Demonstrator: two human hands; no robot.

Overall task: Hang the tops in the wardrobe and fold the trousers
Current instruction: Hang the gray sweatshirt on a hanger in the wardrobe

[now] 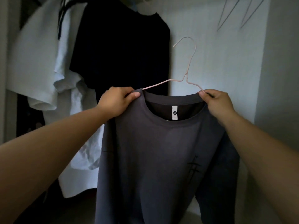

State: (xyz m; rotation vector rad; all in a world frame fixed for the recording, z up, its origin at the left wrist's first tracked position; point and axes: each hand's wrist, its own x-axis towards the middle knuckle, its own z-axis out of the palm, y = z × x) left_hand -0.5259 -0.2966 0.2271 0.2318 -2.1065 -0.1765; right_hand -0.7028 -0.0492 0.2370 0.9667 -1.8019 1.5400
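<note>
Both my forearms reach up mid-frame: left hand and right hand each pinch the grey sweatshirt shoulders over the pink wire hanger, seating it before hanging.

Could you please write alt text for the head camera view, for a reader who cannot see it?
A person's left hand and right hand grip the shoulders of a dark grey top on a pink wire hanger, its hook free. A black top and a white shirt hang behind.
</note>
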